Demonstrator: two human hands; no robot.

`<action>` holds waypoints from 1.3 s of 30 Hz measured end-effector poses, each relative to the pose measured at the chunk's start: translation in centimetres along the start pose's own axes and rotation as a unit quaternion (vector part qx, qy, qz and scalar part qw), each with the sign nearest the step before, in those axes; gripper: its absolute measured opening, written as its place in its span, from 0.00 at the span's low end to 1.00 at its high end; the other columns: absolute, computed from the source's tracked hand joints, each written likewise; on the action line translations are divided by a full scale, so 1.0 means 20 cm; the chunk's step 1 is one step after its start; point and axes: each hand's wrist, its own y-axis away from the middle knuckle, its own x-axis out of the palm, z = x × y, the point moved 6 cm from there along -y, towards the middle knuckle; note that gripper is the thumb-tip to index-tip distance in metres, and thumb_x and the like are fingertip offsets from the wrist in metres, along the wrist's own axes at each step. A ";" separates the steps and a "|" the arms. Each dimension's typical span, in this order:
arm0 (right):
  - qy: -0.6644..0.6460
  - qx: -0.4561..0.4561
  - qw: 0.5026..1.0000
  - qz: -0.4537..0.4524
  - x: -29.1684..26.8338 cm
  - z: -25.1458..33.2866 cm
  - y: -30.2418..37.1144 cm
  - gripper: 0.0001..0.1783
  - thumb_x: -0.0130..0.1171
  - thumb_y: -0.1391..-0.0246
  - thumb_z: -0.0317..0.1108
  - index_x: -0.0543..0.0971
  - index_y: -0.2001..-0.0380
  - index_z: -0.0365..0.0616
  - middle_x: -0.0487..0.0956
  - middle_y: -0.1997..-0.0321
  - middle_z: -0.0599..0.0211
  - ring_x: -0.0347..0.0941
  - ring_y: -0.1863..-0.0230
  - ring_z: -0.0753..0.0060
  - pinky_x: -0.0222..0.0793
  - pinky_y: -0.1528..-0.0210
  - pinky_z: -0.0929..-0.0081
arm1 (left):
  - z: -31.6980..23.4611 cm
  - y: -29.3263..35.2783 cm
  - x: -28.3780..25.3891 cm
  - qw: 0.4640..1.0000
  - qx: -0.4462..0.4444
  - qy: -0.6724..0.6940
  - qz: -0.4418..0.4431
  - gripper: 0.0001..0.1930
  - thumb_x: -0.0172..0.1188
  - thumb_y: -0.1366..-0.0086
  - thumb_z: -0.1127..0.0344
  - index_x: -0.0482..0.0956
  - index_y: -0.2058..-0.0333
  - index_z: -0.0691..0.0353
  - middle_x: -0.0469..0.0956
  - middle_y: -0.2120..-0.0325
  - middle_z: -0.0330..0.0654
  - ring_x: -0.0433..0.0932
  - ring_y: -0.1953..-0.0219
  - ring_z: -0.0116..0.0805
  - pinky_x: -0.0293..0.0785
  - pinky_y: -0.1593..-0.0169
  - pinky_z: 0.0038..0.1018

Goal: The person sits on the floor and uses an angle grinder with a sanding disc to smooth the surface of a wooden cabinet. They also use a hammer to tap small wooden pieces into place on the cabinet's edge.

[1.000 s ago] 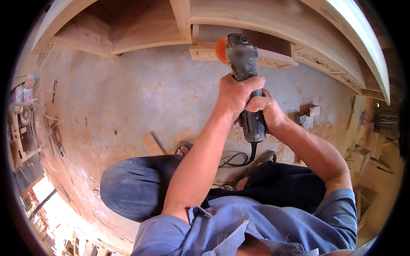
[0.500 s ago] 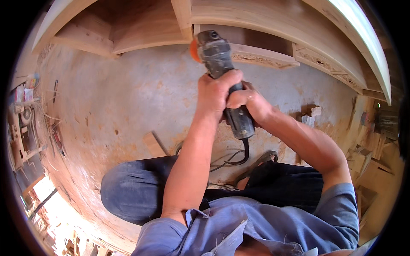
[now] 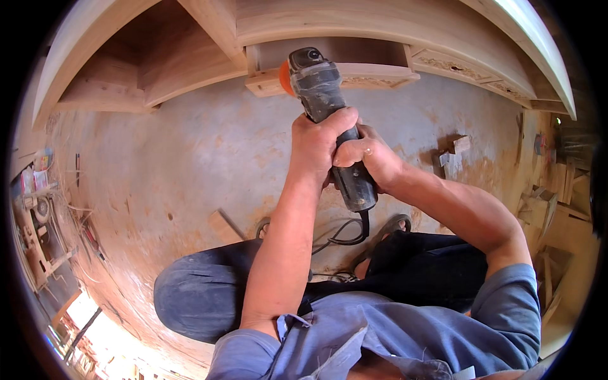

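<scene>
A dark, dusty angle grinder with an orange disc on its left side is held in both my hands. My left hand wraps round the body just below the head, thumb across the top. Lower down, my right hand closes round the handle part from the right. The disc overlaps the front of a pulled-out wooden drawer in this view; whether they touch I cannot tell. From the tool's rear end a black cord loops down between my legs.
A large pale wooden furniture piece with carved panels arches across the far side. Small wood blocks lie on the floor at right, and a flat wood piece near my left knee. Timber is stacked at the far right.
The furniture and drawer have shifted left in view, with the floor items moving slightly too. My two-handed hold on the grinder stays the same, and its disc now overlaps the drawer front.
</scene>
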 end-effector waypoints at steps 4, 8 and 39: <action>-0.014 0.007 1.000 -0.014 -0.08 -0.01 0.05 0.35 0.63 0.62 0.32 0.65 0.48 0.31 0.76 0.62 0.54 0.78 0.66 0.60 0.79 0.62 0.62 | 0.06 -0.02 0.09 1.000 -0.001 0.016 0.009 0.11 0.68 0.45 0.65 0.81 0.70 0.69 0.80 0.75 0.41 0.78 0.75 0.29 0.75 0.69 0.28; -0.025 0.002 1.000 -0.017 -0.14 0.00 0.11 0.33 0.63 0.62 0.32 0.67 0.50 0.31 0.76 0.62 0.55 0.78 0.66 0.61 0.79 0.62 0.62 | 0.10 -0.03 0.17 1.000 -0.013 0.007 0.025 0.12 0.69 0.46 0.65 0.81 0.70 0.70 0.80 0.75 0.42 0.78 0.75 0.30 0.75 0.69 0.29; -0.039 -0.071 0.969 -0.232 -0.94 -0.06 0.59 0.29 0.58 0.61 0.43 0.76 0.57 0.33 0.80 0.70 0.52 0.79 0.73 0.59 0.77 0.69 0.65 | 0.61 -0.17 1.01 0.969 -0.085 -0.012 0.233 0.15 0.71 0.43 0.64 0.80 0.64 0.69 0.82 0.70 0.46 0.82 0.70 0.35 0.81 0.64 0.31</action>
